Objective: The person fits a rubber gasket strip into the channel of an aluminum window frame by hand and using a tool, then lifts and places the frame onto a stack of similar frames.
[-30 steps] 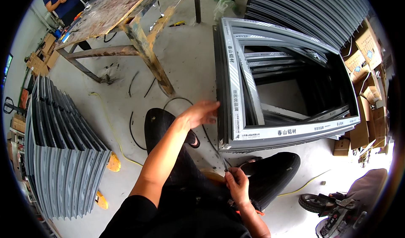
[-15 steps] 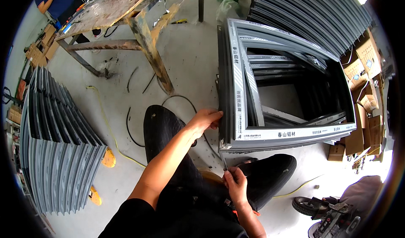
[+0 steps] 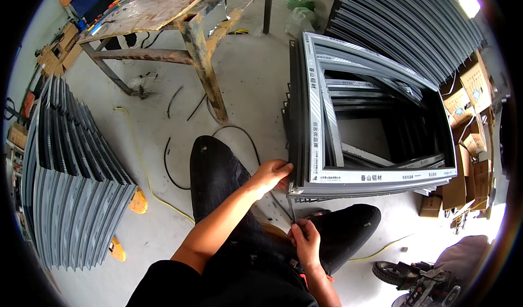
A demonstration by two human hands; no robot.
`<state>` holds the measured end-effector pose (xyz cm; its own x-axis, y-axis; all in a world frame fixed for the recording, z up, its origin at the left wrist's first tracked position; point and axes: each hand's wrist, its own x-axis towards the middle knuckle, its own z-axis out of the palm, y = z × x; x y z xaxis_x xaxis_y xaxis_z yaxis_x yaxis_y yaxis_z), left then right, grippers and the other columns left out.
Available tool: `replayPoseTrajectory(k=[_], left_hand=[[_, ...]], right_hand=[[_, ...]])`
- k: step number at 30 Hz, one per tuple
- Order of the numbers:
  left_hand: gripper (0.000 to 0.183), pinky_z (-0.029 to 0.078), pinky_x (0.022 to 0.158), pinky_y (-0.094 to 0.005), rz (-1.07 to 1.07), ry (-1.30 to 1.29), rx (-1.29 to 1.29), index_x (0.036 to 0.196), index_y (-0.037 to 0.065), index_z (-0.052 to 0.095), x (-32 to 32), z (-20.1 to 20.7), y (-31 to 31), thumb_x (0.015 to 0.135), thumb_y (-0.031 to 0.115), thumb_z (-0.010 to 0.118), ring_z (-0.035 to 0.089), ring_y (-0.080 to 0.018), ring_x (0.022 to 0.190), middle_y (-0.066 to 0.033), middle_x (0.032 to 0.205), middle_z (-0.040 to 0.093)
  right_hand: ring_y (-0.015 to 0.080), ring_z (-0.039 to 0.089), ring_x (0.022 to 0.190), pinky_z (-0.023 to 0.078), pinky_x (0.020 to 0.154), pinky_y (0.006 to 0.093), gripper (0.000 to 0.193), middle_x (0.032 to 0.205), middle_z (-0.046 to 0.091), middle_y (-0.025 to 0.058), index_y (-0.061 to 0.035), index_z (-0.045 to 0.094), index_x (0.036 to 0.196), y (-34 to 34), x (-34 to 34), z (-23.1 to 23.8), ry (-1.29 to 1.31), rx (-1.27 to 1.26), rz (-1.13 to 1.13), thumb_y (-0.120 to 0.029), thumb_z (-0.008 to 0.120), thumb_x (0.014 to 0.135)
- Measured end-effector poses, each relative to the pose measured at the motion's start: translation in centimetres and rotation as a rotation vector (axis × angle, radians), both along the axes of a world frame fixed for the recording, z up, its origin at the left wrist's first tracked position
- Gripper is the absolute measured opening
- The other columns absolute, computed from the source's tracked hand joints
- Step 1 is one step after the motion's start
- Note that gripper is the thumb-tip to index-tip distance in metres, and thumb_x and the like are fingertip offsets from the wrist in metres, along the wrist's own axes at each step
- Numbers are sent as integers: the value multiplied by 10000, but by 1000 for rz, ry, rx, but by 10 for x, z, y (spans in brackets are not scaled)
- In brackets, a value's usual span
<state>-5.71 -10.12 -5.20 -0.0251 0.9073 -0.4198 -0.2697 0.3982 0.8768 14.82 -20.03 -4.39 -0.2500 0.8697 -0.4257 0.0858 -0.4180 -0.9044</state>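
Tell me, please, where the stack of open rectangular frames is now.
In the head view, the stack of open rectangular frames is right of centre, with the left hand at its left edge and the right hand just below its lower-left corner.

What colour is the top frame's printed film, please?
The film is whitish with dark print, clearest in the head view.

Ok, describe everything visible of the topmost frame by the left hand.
The topmost frame, grey, metallic-looking and four-sided, with pale printed film on its near and left sides, lies over other frames; one slants beneath its opening. The left hand is by its near left corner; whether they touch is unclear.
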Motion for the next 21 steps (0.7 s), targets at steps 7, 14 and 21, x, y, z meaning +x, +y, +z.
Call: replayPoseTrajectory(k=[7,14,21], left_hand=[[324,473,590,-245,-23,288,61,920,0,644,5,-10,-5,952,311,559,565,-85,639,-10,727,606],[251,429,556,-245,42,-6,23,900,-18,644,7,-11,-17,930,226,589,503,-81,603,-4,705,583],[249,402,519,-242,135,11,29,896,-1,627,21,-10,-19,918,244,585,489,-73,561,2,660,557]], right_hand=[[55,485,579,397,519,194,156,720,583,19,27,563,1021,2,1,0,-8,-16,4,-95,575,923],[52,479,576,393,516,196,157,713,582,15,28,566,1020,2,3,-2,10,-14,-22,-96,576,925],[53,476,575,386,514,191,154,723,585,22,26,563,1020,2,3,4,16,9,-8,-100,564,931]])
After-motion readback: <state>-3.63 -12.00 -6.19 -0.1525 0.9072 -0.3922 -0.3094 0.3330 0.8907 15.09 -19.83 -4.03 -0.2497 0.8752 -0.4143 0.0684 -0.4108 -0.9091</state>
